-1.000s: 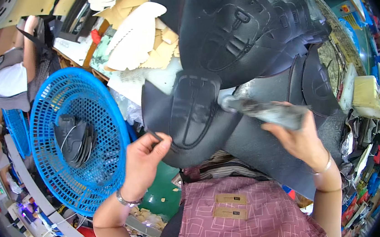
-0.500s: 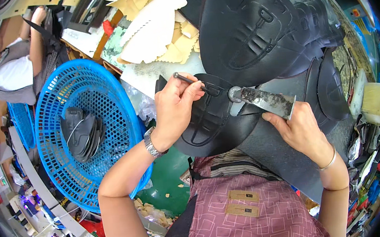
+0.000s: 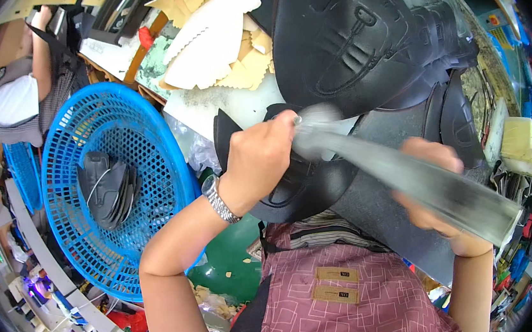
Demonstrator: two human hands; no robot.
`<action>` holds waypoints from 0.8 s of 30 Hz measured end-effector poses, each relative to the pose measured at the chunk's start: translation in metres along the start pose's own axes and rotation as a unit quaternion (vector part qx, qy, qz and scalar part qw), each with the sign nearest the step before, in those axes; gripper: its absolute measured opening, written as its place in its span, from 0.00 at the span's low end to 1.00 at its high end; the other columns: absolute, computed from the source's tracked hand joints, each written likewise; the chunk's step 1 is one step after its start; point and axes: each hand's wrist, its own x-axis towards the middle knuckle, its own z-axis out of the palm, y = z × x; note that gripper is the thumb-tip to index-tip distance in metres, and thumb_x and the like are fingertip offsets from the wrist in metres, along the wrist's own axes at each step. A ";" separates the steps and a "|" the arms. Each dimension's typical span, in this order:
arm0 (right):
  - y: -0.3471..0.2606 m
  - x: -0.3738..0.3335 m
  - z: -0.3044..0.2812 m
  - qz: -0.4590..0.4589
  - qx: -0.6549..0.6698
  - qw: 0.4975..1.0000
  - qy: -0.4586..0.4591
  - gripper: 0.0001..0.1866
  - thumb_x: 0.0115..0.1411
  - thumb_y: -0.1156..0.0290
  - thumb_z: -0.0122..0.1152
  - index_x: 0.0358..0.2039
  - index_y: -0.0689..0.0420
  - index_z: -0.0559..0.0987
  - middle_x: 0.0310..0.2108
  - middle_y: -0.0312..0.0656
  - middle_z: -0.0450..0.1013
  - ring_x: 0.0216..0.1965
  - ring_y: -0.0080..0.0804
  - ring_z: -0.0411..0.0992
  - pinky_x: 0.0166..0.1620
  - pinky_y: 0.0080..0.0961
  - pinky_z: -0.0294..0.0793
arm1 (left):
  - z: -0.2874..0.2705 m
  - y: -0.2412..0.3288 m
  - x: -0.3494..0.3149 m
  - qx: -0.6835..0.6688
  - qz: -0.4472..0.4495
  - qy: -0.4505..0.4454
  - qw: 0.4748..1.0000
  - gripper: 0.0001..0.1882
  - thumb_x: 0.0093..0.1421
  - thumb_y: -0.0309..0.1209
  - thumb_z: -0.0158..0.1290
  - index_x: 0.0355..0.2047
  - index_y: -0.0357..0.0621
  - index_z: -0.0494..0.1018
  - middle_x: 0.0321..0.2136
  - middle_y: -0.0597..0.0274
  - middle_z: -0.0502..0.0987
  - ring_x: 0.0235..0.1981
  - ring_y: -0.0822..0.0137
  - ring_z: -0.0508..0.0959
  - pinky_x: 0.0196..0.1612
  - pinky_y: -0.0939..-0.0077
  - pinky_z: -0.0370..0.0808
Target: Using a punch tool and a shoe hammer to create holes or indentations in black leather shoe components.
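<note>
My right hand (image 3: 430,172) is closed round a metal hammer (image 3: 415,180), which is smeared by motion. Its rounded head lies at the fingertips of my left hand (image 3: 259,160); whether they touch I cannot tell. The left fingers are closed on a slim dark punch, now nearly hidden by the fist and the hammer. Below both hands a stitched black leather shoe upper (image 3: 329,192) lies on a dark work surface (image 3: 380,219), partly covered by my left hand.
More black shoe uppers (image 3: 338,50) are piled at the far right. White cut pieces (image 3: 215,36) lie behind my left hand. On the left stands a blue plastic basket (image 3: 54,199) holding several black uppers (image 3: 108,191). Another person (image 3: 16,100) sits beyond it.
The hammer has swung, its broad end now further right and nearer me. My left hand has turned and closed up, hiding the punch that stuck out before.
</note>
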 end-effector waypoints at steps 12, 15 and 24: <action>0.013 -0.027 0.032 0.181 -0.067 0.981 0.020 0.08 0.51 0.74 0.61 0.32 0.62 0.77 0.24 0.49 0.71 0.20 0.46 0.71 0.24 0.32 0.69 | 0.012 0.017 0.006 -0.283 -0.267 -0.006 0.921 0.07 0.58 0.27 0.52 0.32 0.34 0.70 0.21 0.57 0.77 0.23 0.73 0.79 0.26 0.82 0.74; 0.011 -0.027 0.032 0.196 -0.059 0.979 0.022 0.08 0.52 0.73 0.61 0.32 0.63 0.77 0.24 0.49 0.71 0.20 0.49 0.70 0.25 0.34 0.69 | 0.013 0.021 0.006 -0.246 -0.234 -0.011 0.940 0.06 0.58 0.27 0.51 0.32 0.34 0.70 0.21 0.58 0.77 0.23 0.73 0.79 0.26 0.81 0.74; -0.006 -0.013 0.003 -0.057 0.133 0.987 0.066 0.13 0.45 0.68 0.63 0.27 0.61 0.71 0.19 0.43 0.68 0.23 0.41 0.71 0.24 0.31 0.68 | 0.024 0.004 -0.021 0.073 0.064 0.013 0.995 0.08 0.50 0.25 0.56 0.31 0.40 0.70 0.18 0.60 0.73 0.18 0.65 0.75 0.19 0.73 0.71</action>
